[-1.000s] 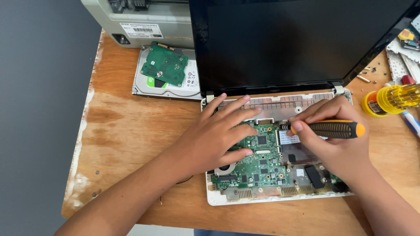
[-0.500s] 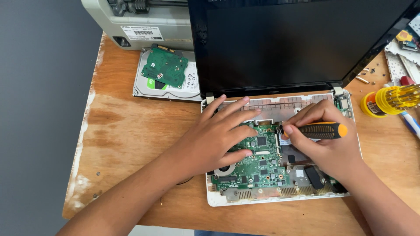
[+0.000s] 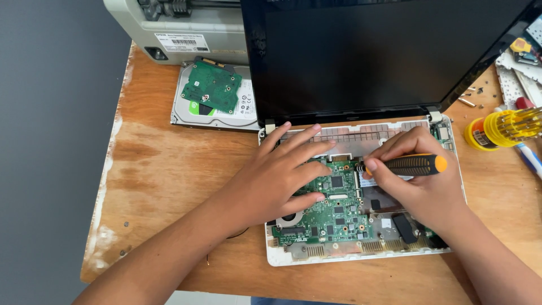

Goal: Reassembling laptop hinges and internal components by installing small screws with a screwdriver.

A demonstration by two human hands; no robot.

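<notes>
An opened white laptop base (image 3: 361, 257) lies on the wooden table, its green circuit board (image 3: 337, 212) exposed and its dark screen (image 3: 372, 51) standing upright behind. My left hand (image 3: 276, 175) rests flat on the left side of the board, fingers spread toward the hinge. My right hand (image 3: 420, 183) grips a screwdriver with a black and orange handle (image 3: 415, 165), held nearly level, its tip pointing left at the board's upper middle.
A bare hard drive (image 3: 212, 96) with a green board on top lies at the back left, in front of a grey printer (image 3: 180, 31). A yellow screwdriver-bit holder (image 3: 502, 129), loose screws (image 3: 467, 101) and a blue pen (image 3: 529, 158) sit at the right.
The screwdriver and my right hand have shifted slightly left along the board. My left hand has stayed put.
</notes>
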